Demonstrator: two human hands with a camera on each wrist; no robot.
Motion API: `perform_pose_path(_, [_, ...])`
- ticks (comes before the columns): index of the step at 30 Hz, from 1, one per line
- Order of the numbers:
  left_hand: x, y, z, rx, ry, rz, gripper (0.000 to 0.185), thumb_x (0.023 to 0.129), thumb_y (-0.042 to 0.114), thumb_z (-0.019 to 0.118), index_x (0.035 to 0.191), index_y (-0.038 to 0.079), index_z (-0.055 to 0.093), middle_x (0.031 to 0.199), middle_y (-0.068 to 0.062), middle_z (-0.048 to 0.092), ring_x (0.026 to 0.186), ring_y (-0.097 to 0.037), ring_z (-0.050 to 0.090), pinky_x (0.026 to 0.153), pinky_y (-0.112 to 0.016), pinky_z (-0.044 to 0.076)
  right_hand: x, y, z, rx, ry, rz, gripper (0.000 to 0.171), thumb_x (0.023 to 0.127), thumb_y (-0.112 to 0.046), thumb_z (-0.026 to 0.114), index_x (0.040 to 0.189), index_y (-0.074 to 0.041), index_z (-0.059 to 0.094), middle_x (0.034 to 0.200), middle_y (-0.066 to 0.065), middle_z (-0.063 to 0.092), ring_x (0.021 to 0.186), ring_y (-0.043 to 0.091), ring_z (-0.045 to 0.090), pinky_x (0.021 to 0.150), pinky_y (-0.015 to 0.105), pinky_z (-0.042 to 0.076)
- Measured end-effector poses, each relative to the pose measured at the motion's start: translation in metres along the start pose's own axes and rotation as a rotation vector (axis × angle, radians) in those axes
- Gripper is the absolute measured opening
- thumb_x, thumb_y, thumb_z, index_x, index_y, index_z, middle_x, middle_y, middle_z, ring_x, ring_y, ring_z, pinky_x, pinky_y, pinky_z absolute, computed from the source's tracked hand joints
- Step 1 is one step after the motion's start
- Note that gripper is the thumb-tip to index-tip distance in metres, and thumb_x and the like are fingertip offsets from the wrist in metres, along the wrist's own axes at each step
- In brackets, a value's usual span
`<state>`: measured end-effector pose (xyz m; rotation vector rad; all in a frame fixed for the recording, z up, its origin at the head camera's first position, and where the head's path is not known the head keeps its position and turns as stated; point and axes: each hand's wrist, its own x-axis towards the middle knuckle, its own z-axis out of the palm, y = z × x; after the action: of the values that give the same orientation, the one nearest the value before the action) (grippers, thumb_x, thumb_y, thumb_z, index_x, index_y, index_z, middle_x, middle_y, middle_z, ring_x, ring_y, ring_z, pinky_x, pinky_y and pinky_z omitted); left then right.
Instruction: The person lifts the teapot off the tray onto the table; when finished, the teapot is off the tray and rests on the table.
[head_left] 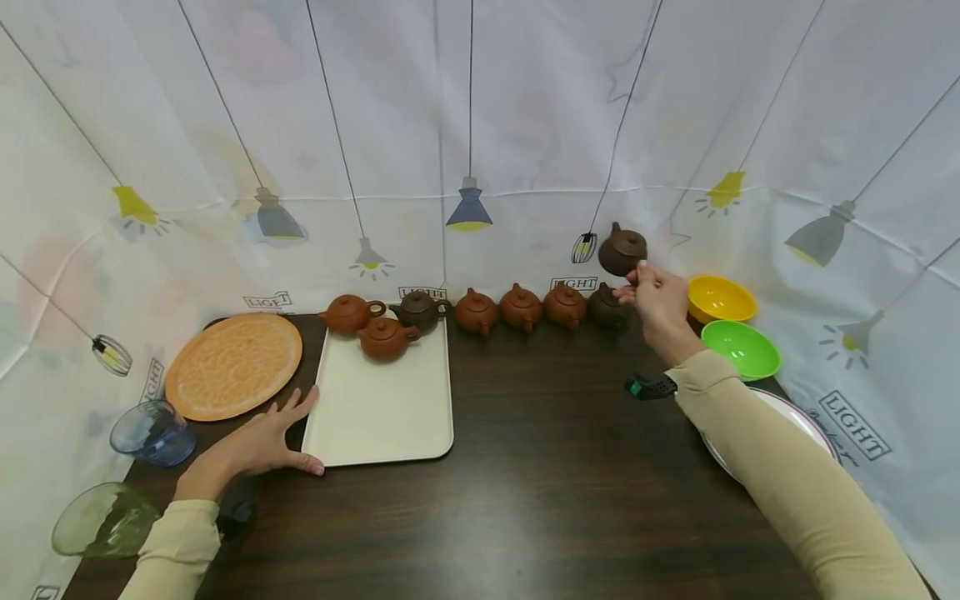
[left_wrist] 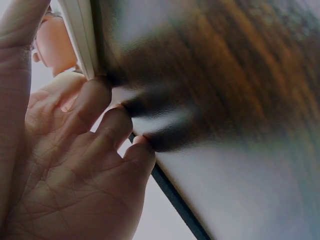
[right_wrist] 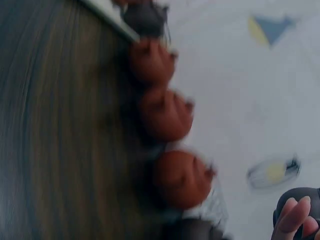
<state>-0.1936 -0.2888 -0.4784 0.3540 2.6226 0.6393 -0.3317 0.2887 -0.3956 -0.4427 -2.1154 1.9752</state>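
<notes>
Raised above the back edge of the table, a dark brown teapot (head_left: 623, 252) is gripped by my right hand (head_left: 658, 304); in the right wrist view fingertips (right_wrist: 295, 215) lie against its dark body. My left hand (head_left: 258, 437) spreads its fingers along the left edge of a cream tray (head_left: 378, 408), thumb by the near corner. On the tray's far end stand a reddish teapot (head_left: 349, 315), a second reddish teapot (head_left: 384, 340) and a dark teapot (head_left: 420, 311). Right of the tray, several reddish teapots (head_left: 521, 308) and another dark teapot (head_left: 609, 307) line the table's back edge.
A yellow bowl (head_left: 722, 298), a green bowl (head_left: 741, 348) and a white plate (head_left: 797, 417) partly under my sleeve are at right. At left are a round orange board (head_left: 234, 367), a blue glass (head_left: 155, 433) and a green glass (head_left: 105, 521). A printed curtain (head_left: 517, 125) hangs behind.
</notes>
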Motion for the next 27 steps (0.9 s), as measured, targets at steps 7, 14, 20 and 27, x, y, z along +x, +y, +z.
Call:
perform_pose_path(7, [-0.003, -0.002, -0.001, -0.001, -0.005, 0.005, 0.133, 0.079, 0.059, 0.091, 0.173, 0.008, 0.013, 0.172, -0.040, 0.010, 0.149, -0.077, 0.012, 0.111, -0.086, 0.028, 0.015, 0.050, -0.038, -0.151, 0.166, 0.191, 0.048, 0.115, -0.046, 0.040, 0.121, -0.007, 0.066, 0.067, -0.015, 0.067, 0.067, 0.000, 0.071, 0.115, 0.037, 0.051])
perform_pose_path(14, [-0.003, -0.001, 0.001, -0.006, -0.004, 0.007, 0.132, 0.080, 0.060, 0.090, 0.173, 0.009, 0.012, 0.173, -0.040, 0.010, 0.149, -0.077, 0.011, 0.111, -0.089, 0.023, 0.022, 0.068, -0.036, -0.116, 0.221, 0.254, 0.042, 0.115, -0.043, 0.043, 0.115, -0.009, 0.067, 0.063, -0.013, 0.066, 0.063, 0.000, 0.069, 0.125, 0.041, 0.044])
perform_pose_path(20, [-0.002, 0.002, 0.000, -0.002, -0.008, 0.009, 0.132, 0.079, 0.061, 0.089, 0.173, 0.010, 0.012, 0.173, -0.039, 0.010, 0.149, -0.077, 0.012, 0.111, -0.089, 0.024, 0.025, 0.077, -0.043, -0.099, 0.232, 0.350, 0.041, 0.115, -0.044, 0.043, 0.115, -0.011, 0.068, 0.059, -0.012, 0.066, 0.059, 0.001, 0.070, 0.102, 0.026, 0.057])
perform_pose_path(27, [-0.002, 0.002, 0.000, 0.004, -0.006, 0.007, 0.132, 0.079, 0.061, 0.089, 0.173, 0.010, 0.012, 0.173, -0.040, 0.010, 0.149, -0.077, 0.013, 0.110, -0.088, 0.028, 0.027, 0.088, -0.048, -0.176, 0.160, 0.189, 0.053, 0.113, -0.043, 0.050, 0.140, 0.001, 0.064, 0.068, -0.008, 0.068, 0.056, 0.002, 0.071, 0.062, 0.019, 0.061])
